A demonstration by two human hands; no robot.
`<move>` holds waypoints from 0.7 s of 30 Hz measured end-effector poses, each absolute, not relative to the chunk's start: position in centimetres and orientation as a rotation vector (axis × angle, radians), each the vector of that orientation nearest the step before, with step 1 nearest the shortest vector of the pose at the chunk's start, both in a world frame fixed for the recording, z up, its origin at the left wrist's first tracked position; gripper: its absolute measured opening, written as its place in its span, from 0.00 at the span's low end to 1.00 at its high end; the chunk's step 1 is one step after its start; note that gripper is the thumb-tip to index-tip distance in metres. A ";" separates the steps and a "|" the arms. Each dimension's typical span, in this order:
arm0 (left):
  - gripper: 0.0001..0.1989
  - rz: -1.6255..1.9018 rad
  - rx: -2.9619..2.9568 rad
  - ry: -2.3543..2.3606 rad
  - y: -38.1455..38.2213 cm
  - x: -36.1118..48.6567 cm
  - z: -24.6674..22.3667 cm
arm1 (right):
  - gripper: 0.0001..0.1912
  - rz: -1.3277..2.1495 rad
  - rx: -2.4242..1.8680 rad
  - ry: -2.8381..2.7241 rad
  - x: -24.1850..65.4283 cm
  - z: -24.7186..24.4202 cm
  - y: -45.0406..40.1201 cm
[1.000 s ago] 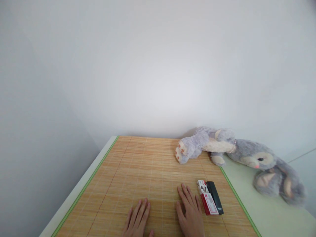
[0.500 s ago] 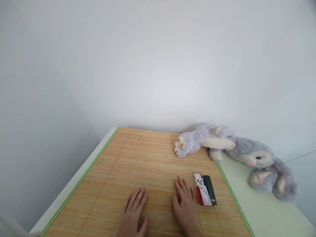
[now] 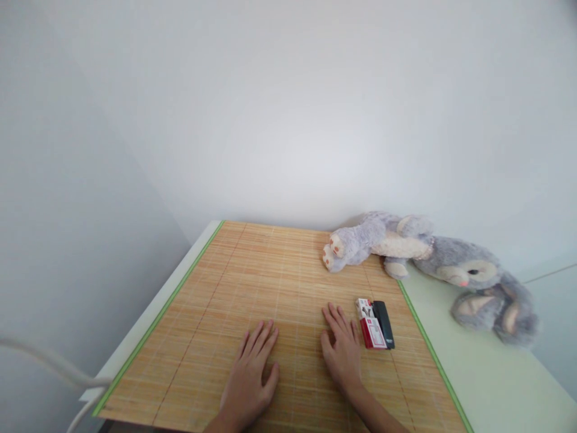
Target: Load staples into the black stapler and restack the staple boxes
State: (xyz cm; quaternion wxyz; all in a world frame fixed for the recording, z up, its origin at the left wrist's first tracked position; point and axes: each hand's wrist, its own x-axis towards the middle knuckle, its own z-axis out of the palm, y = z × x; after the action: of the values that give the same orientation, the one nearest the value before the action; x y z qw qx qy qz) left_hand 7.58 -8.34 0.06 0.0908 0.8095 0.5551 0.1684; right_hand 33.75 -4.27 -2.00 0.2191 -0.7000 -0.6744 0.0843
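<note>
Palm down on the bamboo mat (image 3: 252,270), my left hand (image 3: 251,376) lies with its fingers stretched out and holds nothing. My right hand (image 3: 341,352) also rests flat on the mat, fingers extended, a hand's width or so to the right. Just beyond its right side sit a small white box (image 3: 365,308) with a dark picture on it, a red and white box (image 3: 373,333) in front of that, and a black stapler (image 3: 383,325) along their right edge.
A grey plush rabbit (image 3: 401,243) lies on its back across the mat's far right corner and the pale tabletop (image 3: 491,385). White walls (image 3: 288,120) stand behind and at the left. A white cable (image 3: 54,364) hangs by the left front corner.
The view has tilted down slightly, so the table and everything on it appear higher, and more of my forearms and the cable show. Both hands stay flat on the mat.
</note>
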 end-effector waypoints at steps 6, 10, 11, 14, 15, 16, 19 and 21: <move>0.39 0.496 2.413 1.650 -8.4 7.6 -0.1 | 0.32 0.228 -1.941 -1.860 33.7 -2.1 -4.2; 0.38 0.475 2.431 1.657 -8.2 7.4 -0.9 | 0.32 0.230 -1.921 -1.864 33.7 -2.2 -4.1; 0.38 0.482 2.439 1.655 -8.1 7.3 -1.1 | 0.32 0.234 -1.909 -1.861 33.8 -2.3 -4.1; 0.38 0.505 2.455 1.650 -7.9 7.2 -1.9 | 0.33 0.252 -1.870 -1.832 34.1 -2.7 -4.0; 0.38 0.510 2.454 1.649 -7.8 7.1 -2.1 | 0.33 0.262 -1.859 -1.822 34.1 -2.8 -3.9; 0.37 0.513 2.447 1.650 -7.7 7.0 -2.2 | 0.33 0.275 -1.851 -1.812 34.2 -2.9 -3.9; 0.35 0.535 2.383 1.633 -7.8 6.9 -2.6 | 0.32 0.328 -1.825 -1.788 34.0 -2.8 -3.9; 0.32 0.603 2.263 1.618 -8.0 7.2 -2.7 | 0.29 0.398 -1.778 -1.761 34.1 -2.1 -4.0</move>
State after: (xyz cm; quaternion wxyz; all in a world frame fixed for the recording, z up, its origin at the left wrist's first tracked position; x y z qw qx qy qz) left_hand 7.23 -8.04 -2.69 0.1467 0.7864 0.5623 0.2096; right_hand 34.09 -3.96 -2.06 0.2992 -0.6694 -0.6633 0.1500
